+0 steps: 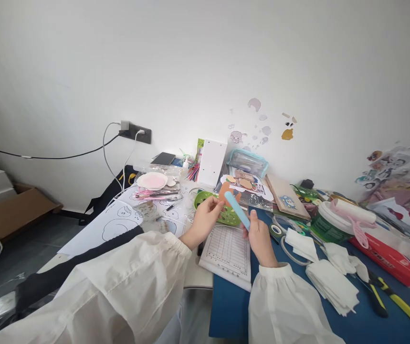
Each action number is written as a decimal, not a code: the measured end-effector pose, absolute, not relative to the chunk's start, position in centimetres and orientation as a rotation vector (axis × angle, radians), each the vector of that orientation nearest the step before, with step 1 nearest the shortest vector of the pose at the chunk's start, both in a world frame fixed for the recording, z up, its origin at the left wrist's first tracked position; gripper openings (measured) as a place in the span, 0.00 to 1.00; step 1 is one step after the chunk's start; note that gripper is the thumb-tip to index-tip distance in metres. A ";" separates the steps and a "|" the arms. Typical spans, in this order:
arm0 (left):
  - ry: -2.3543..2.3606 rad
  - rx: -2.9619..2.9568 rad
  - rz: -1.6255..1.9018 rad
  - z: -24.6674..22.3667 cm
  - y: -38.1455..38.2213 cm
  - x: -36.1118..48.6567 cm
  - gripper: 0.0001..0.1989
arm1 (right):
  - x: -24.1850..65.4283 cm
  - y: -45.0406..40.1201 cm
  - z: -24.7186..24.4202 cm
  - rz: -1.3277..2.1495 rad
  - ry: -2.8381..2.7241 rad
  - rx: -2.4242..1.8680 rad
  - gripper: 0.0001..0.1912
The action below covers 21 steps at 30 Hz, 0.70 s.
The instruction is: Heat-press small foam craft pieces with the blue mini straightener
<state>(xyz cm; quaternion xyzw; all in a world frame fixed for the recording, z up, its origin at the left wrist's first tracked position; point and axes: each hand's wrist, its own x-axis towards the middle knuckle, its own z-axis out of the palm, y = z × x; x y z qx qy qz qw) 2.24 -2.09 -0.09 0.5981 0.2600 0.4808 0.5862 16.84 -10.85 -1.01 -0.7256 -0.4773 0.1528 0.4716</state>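
My right hand [258,234] grips a light-blue flat stick with a rounded end [236,209], which slants up and to the left. The fingers of my left hand [206,217] are pinched together close beside the stick's upper part. What sits between those fingertips is too small to make out. An orange-brown flat piece [230,190] shows just behind the fingertips and the stick; I cannot tell if the left hand touches it. Below and behind both hands is a green dish [229,217], partly covered. A printed form [226,251] lies under the hands.
Drawn paper sheets [119,224] and a pink-white oval dish [152,180] lie left. Behind stand a white box [212,162] and a clear blue-edged pouch [248,163]. To the right are white tissues [333,286], a green-white tub [330,222], a red box [387,260] and yellow-black pliers [401,303].
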 end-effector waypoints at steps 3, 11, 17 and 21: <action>0.576 1.391 1.099 -0.4 -2.5 2.7 0.14 | 16.8 -10.8 -0.8 0.284 -1.164 -1.861 0.35; 0.545 1.405 1.065 -1.1 -2.9 3.1 0.14 | 16.5 -10.8 -0.4 0.113 -1.190 -1.995 0.34; 0.558 1.428 1.048 -1.2 -3.0 3.1 0.13 | 16.4 -10.8 -0.4 0.053 -1.219 -2.064 0.34; 0.565 1.438 1.036 -1.1 -3.0 3.0 0.13 | 16.4 -10.9 -0.4 0.018 -1.232 -2.089 0.34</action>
